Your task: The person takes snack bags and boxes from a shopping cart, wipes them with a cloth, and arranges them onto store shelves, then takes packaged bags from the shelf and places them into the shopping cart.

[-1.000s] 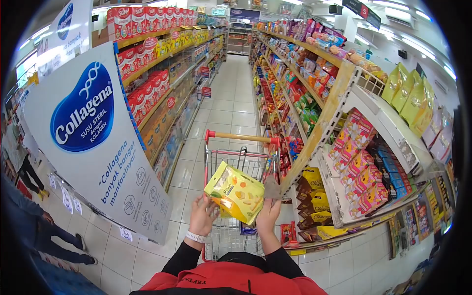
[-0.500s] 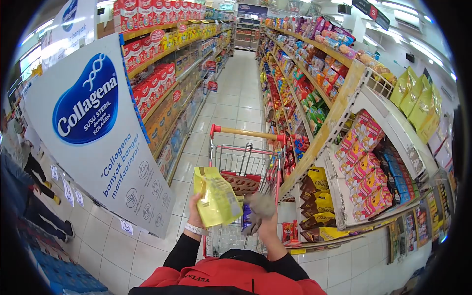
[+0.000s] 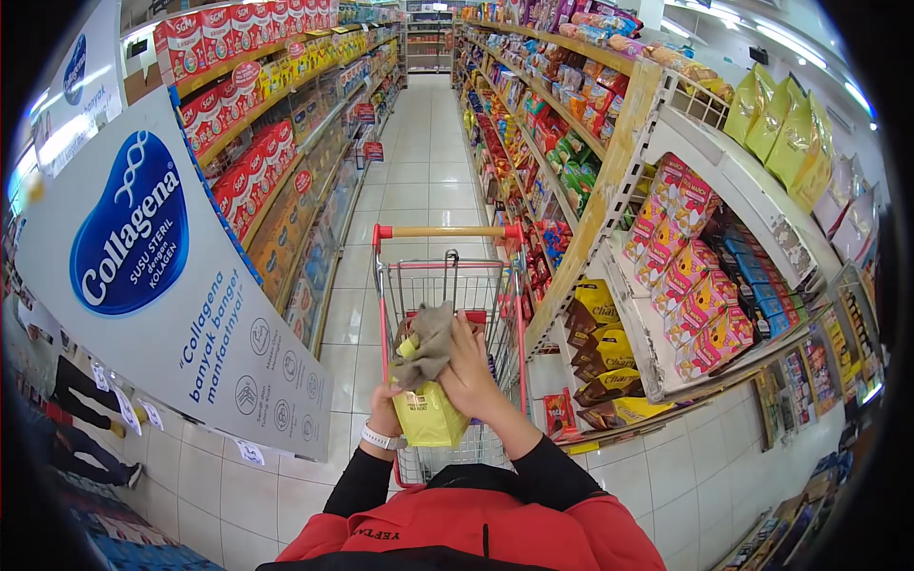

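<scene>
A yellow pouch is held over the shopping cart, its base turned toward me. My left hand, with a white band on its wrist, grips the pouch's left side. Pressed over the pouch's upper part is a grey-brown cloth, under my right hand. The right fingers lie along the cloth's right side and point up the aisle. Below and beyond both hands stands the wire cart with a red and wooden handle at its far end.
A Collagena sign stands at the left, beside shelves of red boxes. Snack shelves line the right, with pink packs and brown-yellow packs at their end. A person's legs show at lower left.
The pouch has turned so its base faces me. My right hand has brought the cloth left onto the pouch. The view has shifted, with the cart now further left.
</scene>
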The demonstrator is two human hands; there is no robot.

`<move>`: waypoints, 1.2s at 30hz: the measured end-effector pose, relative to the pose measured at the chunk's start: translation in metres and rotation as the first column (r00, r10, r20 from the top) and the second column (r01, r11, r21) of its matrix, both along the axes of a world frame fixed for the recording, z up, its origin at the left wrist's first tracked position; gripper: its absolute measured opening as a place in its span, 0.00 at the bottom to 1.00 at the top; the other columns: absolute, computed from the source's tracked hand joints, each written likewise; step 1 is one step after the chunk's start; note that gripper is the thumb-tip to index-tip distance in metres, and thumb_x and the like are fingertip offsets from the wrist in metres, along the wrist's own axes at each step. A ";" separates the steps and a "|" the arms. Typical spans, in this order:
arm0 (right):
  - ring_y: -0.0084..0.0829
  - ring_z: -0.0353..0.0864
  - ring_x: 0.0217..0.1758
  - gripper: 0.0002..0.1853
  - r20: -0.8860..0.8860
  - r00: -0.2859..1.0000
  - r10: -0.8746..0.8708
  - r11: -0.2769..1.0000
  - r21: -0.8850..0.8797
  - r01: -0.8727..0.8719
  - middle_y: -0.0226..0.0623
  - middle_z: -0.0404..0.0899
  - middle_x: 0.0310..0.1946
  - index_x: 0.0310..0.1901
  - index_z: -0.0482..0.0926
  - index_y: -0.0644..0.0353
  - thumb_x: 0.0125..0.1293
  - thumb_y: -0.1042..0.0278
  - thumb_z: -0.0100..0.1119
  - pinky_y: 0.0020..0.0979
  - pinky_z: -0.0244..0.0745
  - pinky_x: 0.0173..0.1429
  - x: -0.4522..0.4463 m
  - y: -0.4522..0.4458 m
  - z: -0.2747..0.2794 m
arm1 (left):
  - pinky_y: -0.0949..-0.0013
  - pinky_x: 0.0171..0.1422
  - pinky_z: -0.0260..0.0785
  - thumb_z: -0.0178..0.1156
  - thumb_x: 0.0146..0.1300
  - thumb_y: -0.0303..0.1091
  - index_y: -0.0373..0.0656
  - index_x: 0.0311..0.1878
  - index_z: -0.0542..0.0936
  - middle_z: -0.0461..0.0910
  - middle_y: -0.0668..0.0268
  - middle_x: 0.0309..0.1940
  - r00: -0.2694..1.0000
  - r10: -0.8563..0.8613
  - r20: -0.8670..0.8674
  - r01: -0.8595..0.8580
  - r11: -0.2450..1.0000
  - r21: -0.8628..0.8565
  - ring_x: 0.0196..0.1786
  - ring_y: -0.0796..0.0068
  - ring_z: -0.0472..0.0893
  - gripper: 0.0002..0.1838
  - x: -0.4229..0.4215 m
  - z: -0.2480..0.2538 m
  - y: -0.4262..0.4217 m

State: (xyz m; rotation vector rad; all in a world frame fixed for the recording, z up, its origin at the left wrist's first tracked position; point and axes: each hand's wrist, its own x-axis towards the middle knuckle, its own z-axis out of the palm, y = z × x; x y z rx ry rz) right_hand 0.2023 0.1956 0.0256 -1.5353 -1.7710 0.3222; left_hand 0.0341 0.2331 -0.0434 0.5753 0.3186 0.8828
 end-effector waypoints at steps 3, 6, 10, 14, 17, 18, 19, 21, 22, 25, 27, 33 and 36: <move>0.50 0.54 0.77 0.27 -0.338 0.937 0.092 0.982 0.185 -0.029 0.53 0.54 0.74 0.70 0.62 0.62 0.74 0.60 0.42 0.47 0.52 0.76 0.011 0.011 -0.027 | 0.55 0.64 0.72 0.52 0.50 0.46 0.34 0.66 0.68 0.77 0.51 0.58 0.997 -0.077 -0.027 0.077 0.997 -0.014 0.56 0.54 0.80 0.39 -0.001 0.008 -0.002; 0.41 0.72 0.66 0.23 -0.589 0.791 -0.165 0.969 -0.248 0.017 0.48 0.70 0.65 0.67 0.66 0.63 0.75 0.63 0.39 0.34 0.68 0.67 0.025 0.002 -0.036 | 0.54 0.60 0.74 0.53 0.49 0.46 0.33 0.64 0.70 0.79 0.50 0.55 0.998 -0.014 -0.062 0.014 1.000 -0.009 0.53 0.52 0.81 0.39 -0.007 0.013 -0.010; 0.35 0.76 0.61 0.25 -0.995 -0.041 -0.088 0.952 -0.072 -0.298 0.36 0.76 0.58 0.64 0.69 0.60 0.76 0.49 0.45 0.38 0.73 0.63 0.056 0.001 -0.072 | 0.54 0.57 0.75 0.54 0.51 0.49 0.35 0.62 0.72 0.80 0.50 0.54 0.971 0.090 0.223 -0.062 0.990 -0.130 0.51 0.52 0.82 0.37 -0.011 0.017 -0.018; 0.35 0.75 0.62 0.29 -0.906 -0.388 0.168 0.909 0.295 -0.296 0.41 0.72 0.62 0.67 0.64 0.61 0.75 0.47 0.45 0.41 0.72 0.66 0.071 -0.021 -0.004 | 0.55 0.58 0.75 0.53 0.54 0.52 0.34 0.63 0.72 0.80 0.50 0.54 0.961 0.151 0.233 -0.124 0.984 -0.127 0.52 0.53 0.82 0.37 -0.009 -0.006 -0.016; 0.36 0.74 0.63 0.30 -0.974 -0.087 0.208 0.882 0.225 -0.413 0.41 0.71 0.63 0.69 0.63 0.61 0.75 0.46 0.45 0.40 0.71 0.66 0.093 -0.013 -0.021 | 0.57 0.55 0.76 0.52 0.57 0.53 0.34 0.61 0.73 0.81 0.51 0.52 0.979 0.117 0.164 -0.103 0.991 -0.091 0.50 0.56 0.82 0.36 0.002 -0.001 -0.020; 0.40 0.69 0.67 0.34 -0.935 0.328 0.133 0.902 -0.023 -0.431 0.43 0.68 0.66 0.70 0.60 0.61 0.74 0.43 0.45 0.41 0.63 0.71 0.090 -0.017 -0.009 | 0.58 0.54 0.77 0.52 0.58 0.54 0.33 0.61 0.73 0.81 0.50 0.51 0.984 0.114 0.137 -0.100 0.990 -0.104 0.50 0.56 0.83 0.35 0.010 0.002 -0.021; 0.40 0.69 0.67 0.34 -0.937 0.324 0.133 0.903 -0.020 -0.430 0.43 0.68 0.66 0.70 0.60 0.61 0.74 0.43 0.45 0.41 0.63 0.71 0.078 -0.017 0.002 | 0.58 0.54 0.77 0.52 0.60 0.54 0.33 0.60 0.74 0.82 0.50 0.50 0.987 0.112 0.113 -0.099 0.989 -0.114 0.49 0.57 0.83 0.34 0.018 0.005 -0.022; 0.46 0.58 0.75 0.35 -0.364 0.844 0.394 0.914 0.250 -0.319 0.47 0.66 0.67 0.68 0.64 0.64 0.73 0.40 0.43 0.48 0.49 0.77 0.053 -0.014 0.022 | 0.58 0.55 0.77 0.51 0.61 0.53 0.33 0.60 0.74 0.81 0.51 0.50 0.992 0.082 0.100 -0.078 0.996 -0.050 0.49 0.58 0.83 0.34 0.032 0.014 -0.020; 0.46 0.58 0.75 0.35 -0.361 0.840 0.405 0.909 0.257 -0.328 0.47 0.66 0.67 0.68 0.64 0.64 0.73 0.40 0.43 0.48 0.49 0.77 0.053 -0.015 0.025 | 0.58 0.57 0.75 0.50 0.61 0.55 0.36 0.62 0.73 0.80 0.53 0.53 0.991 0.109 0.080 -0.105 0.993 -0.058 0.51 0.57 0.82 0.34 0.039 0.019 -0.019; 0.51 0.45 0.80 0.36 0.077 0.915 0.395 0.883 0.243 -0.402 0.52 0.64 0.68 0.62 0.71 0.67 0.73 0.37 0.39 0.58 0.34 0.78 0.050 -0.021 0.032 | 0.60 0.61 0.73 0.48 0.62 0.57 0.39 0.63 0.72 0.77 0.55 0.57 0.984 0.144 0.106 -0.139 0.989 -0.054 0.55 0.58 0.80 0.35 0.051 0.044 -0.018; 0.54 0.42 0.81 0.37 0.069 0.872 0.485 0.847 0.212 -0.488 0.52 0.62 0.69 0.57 0.75 0.67 0.73 0.36 0.36 0.65 0.32 0.76 0.045 -0.036 0.037 | 0.61 0.61 0.73 0.48 0.61 0.57 0.39 0.63 0.72 0.78 0.56 0.56 0.950 0.292 0.111 -0.283 0.955 -0.094 0.54 0.58 0.80 0.35 0.054 0.053 -0.019; 0.51 0.41 0.81 0.34 0.039 0.787 0.616 0.762 0.224 -0.608 0.51 0.56 0.74 0.63 0.72 0.63 0.73 0.39 0.38 0.63 0.30 0.76 0.040 -0.069 0.014 | 0.56 0.60 0.73 0.50 0.59 0.56 0.39 0.62 0.72 0.79 0.54 0.54 0.885 0.398 0.243 -0.384 0.918 -0.105 0.52 0.57 0.80 0.35 0.046 0.060 0.000; 0.48 0.35 0.82 0.36 -0.215 0.878 0.427 0.895 0.243 -0.375 0.49 0.46 0.78 0.71 0.60 0.63 0.74 0.40 0.37 0.55 0.28 0.78 0.040 -0.070 0.004 | 0.57 0.60 0.72 0.50 0.59 0.56 0.38 0.65 0.69 0.77 0.54 0.56 0.864 0.409 0.294 -0.437 0.899 0.034 0.54 0.56 0.79 0.37 0.044 0.056 -0.004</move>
